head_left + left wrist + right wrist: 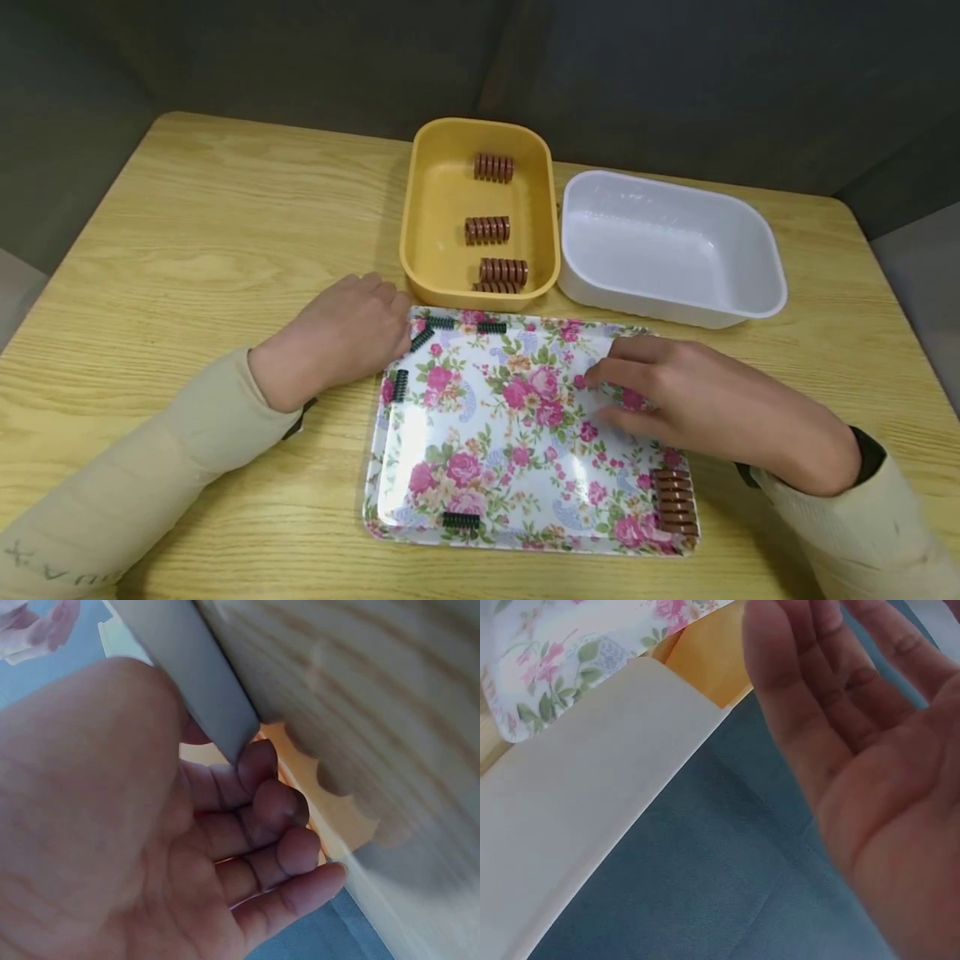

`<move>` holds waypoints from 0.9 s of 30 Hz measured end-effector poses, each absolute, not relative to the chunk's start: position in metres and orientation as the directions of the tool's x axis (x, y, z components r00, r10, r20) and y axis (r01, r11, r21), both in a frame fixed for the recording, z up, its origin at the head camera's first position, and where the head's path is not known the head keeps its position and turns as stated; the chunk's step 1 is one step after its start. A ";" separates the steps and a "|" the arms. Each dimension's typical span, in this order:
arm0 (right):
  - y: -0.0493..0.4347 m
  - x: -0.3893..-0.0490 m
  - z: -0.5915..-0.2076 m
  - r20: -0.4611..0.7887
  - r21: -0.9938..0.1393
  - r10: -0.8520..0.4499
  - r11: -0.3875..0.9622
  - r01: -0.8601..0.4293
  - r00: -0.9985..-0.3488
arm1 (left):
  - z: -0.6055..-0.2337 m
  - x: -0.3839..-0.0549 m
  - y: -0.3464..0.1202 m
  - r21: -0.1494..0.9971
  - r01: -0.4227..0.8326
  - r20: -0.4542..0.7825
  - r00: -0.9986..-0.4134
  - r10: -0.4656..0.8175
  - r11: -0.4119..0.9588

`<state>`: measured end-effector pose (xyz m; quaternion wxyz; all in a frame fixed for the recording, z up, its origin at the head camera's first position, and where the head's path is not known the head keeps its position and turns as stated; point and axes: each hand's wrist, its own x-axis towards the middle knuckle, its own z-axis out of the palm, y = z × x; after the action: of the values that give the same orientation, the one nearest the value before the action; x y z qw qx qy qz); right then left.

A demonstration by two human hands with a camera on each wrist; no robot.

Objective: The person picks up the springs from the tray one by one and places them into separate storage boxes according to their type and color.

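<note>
A flower-patterned tray [517, 467] lies on the table. My left hand [341, 333] grips its far left corner; in the left wrist view the tray's edge [210, 682] runs between the thumb and the curled fingers [289, 851]. Over the tray's right half hovers my right hand [667, 392], fingers loosely bent and nothing held. Small dark green springs lie on the tray: one near the front [461, 521], one by the left edge [401, 386] and several along the far left corner. Larger brown springs [675, 502] sit at its near right corner.
Behind the tray stands a yellow bin [442, 296] with several brown springs [487, 230] inside. To its right is a white bin [675, 250] with nothing seen in it. Dark panels [300, 67] rise beyond the wooden table [247, 217].
</note>
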<state>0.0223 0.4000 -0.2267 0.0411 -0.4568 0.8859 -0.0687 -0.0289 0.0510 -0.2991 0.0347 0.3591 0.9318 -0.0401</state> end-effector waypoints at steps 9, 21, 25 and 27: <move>0.404 0.029 -0.231 -0.200 -0.216 -0.757 0.654 -0.725 -0.622 | -0.299 -0.030 0.053 -0.028 0.669 -0.106 -0.741 0.663 0.743; 0.403 0.026 -0.244 -0.467 -0.225 -0.638 0.756 -0.615 -0.613 | -0.299 -0.027 0.047 -0.032 0.671 -0.042 -0.741 0.670 0.741; 0.403 0.030 -0.246 -0.519 -0.189 -0.599 0.777 -0.601 -0.610 | -0.300 -0.028 0.048 -0.026 0.670 -0.037 -0.742 0.669 0.742; 0.404 0.032 -0.248 -0.549 -0.176 -0.575 0.789 -0.588 -0.607 | -0.300 -0.028 0.048 -0.032 0.672 -0.040 -0.741 0.671 0.740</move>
<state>0.0315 0.4044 -0.2475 0.3020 -0.3245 0.8963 0.0112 -0.0281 0.0479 -0.3003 0.0128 0.3599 0.9326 -0.0221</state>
